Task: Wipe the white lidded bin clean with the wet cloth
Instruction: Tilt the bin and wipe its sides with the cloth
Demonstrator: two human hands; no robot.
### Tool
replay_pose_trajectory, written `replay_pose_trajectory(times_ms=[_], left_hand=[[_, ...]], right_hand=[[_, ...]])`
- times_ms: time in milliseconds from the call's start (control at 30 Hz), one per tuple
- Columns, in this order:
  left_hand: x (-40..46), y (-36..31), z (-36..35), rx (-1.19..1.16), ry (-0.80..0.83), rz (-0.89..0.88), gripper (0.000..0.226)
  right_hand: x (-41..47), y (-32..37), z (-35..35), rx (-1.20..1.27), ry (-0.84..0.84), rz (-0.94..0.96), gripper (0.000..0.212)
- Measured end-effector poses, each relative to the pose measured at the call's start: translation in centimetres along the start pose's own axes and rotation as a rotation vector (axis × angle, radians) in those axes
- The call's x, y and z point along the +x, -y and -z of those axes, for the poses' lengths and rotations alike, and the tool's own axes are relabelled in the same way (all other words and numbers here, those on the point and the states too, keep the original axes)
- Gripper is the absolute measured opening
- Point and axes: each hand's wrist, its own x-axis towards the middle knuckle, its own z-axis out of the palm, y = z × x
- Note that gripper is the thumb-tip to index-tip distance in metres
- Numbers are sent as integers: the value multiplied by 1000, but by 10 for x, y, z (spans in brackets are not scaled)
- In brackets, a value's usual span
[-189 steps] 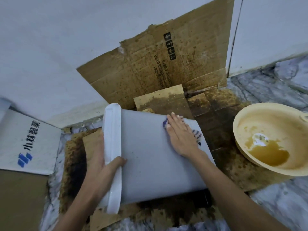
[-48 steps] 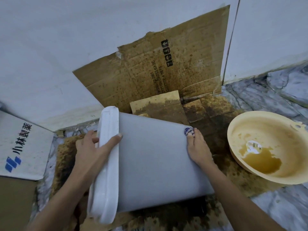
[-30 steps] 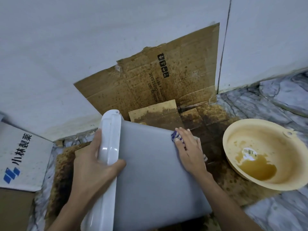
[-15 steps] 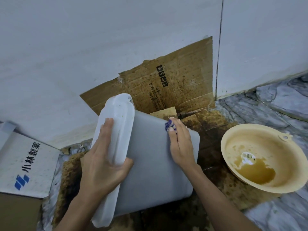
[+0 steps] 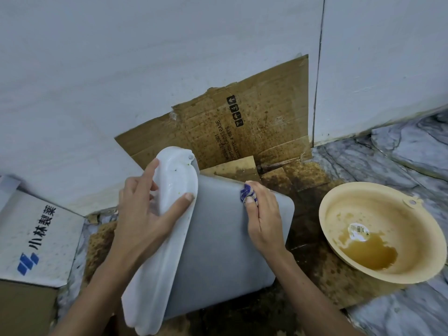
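Head view: your left hand [image 5: 143, 221] grips lid [image 5: 167, 229] of white bin [image 5: 218, 253], thumb and fingers [image 5: 188, 197] curled round it. Bin lies tilted on its side on stained cardboard [image 5: 312, 258] on floor, near wall. Your right hand [image 5: 263, 219] pinches wet cloth [image 5: 246, 194] against bin's far top edge. Yellow basin [image 5: 327, 209] just right of bin.

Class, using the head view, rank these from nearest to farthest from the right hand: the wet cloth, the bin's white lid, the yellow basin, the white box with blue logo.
1. wet cloth, gripped in the right hand
2. white lid, left
3. yellow basin, right
4. white box, far left
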Motion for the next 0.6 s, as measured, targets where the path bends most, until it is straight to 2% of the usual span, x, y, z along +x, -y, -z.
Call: replay_pose_trajectory(times_ms=[100, 233, 367, 467, 600], left_hand=[[26, -11, -2, 27, 5, 71, 97], [46, -10, -3, -96, 122, 156, 83], [69, -4, 5, -6, 186, 192, 96], [82, -7, 10, 73, 274, 273, 79], [78, -16, 8, -52, 278, 333, 74]], right_hand=[[-5, 2, 0, -9, 1, 18, 40], [-7, 3, -1, -15, -13, 30, 41], [-7, -1, 0, -33, -32, 27, 40], [-12, -2, 2, -23, -43, 37, 39], [-18, 4, 3, -22, -45, 28, 40]])
